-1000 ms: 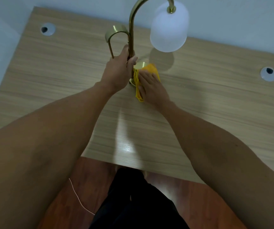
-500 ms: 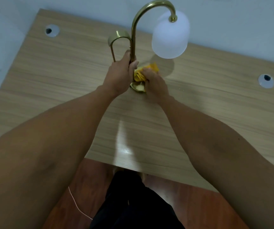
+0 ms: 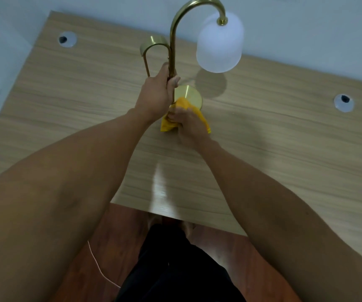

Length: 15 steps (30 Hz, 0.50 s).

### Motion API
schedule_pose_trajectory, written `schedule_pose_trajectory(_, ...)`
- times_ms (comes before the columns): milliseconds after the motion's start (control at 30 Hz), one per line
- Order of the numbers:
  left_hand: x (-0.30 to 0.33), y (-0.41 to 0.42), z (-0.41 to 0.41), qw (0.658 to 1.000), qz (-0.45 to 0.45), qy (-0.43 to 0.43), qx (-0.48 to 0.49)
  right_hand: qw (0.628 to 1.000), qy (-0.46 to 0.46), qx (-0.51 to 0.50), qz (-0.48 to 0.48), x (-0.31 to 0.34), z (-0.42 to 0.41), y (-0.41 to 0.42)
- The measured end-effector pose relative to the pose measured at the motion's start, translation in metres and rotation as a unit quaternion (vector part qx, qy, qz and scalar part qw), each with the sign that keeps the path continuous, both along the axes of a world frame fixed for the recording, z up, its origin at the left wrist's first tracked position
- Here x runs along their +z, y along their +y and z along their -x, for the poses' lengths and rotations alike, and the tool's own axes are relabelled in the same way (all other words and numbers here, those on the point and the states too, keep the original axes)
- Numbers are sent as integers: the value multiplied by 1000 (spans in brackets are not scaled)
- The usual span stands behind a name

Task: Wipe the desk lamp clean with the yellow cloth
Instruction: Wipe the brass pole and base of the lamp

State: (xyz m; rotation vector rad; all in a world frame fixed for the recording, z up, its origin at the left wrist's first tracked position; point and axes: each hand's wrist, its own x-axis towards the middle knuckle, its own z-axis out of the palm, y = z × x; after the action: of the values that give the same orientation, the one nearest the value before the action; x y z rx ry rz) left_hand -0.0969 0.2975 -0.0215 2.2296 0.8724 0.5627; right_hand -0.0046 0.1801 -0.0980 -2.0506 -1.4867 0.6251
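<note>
Centre frame, on my pale wood-grain desk (image 3: 263,138), stands the brass gooseneck desk lamp (image 3: 172,46) with its frosted white shade. My left hand (image 3: 156,94) wraps its stem; my right hand (image 3: 188,123) clutches the crumpled yellow cloth (image 3: 167,125) against its round base.

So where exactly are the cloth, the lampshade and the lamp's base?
cloth (image 3: 168,125), head view, its lower left corner beside the right hand.
lampshade (image 3: 219,46), head view, middle of the white shade.
base (image 3: 190,94), head view, bare top of the brass disc.
</note>
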Motion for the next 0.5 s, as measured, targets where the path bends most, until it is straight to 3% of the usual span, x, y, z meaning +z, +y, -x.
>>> schedule_pose_trajectory(33, 0, 0, 0, 1000, 2, 0, -1, 998, 51, -18, 10, 6, 4, 0)
schedule_pose_trajectory(100, 1, -1, 0, 1000, 12, 1, -4, 971, 182, -155, -13, 17, 5, -4)
schedule_pose_trajectory(167, 1, -1, 0, 1000, 17, 0, -2, 908, 261, -318, -85, 28, -9, -8)
schedule_pose_trajectory(233, -1, 0, 0, 1000, 25, -1, 0, 856, 271, -416, -143, 37, -29, -15)
schedule_pose_trajectory(267, -2, 0, -1, 1000, 26, -2, 0, 853, 247, -437, -145, 38, -38, -16)
schedule_pose_trajectory(333, -3, 1, -1, 1000, 23, -3, 1, 881, 215, -406, -118, 29, -50, -12)
schedule_pose_trajectory(400, -4, 2, -2, 1000, 19, -5, 3, 932, 178, -310, -64, 13, -46, -5)
schedule_pose_trajectory(500, -6, 3, -3, 1000, 25, -4, 6, 985, 42, -168, 25, -6, -14, -2)
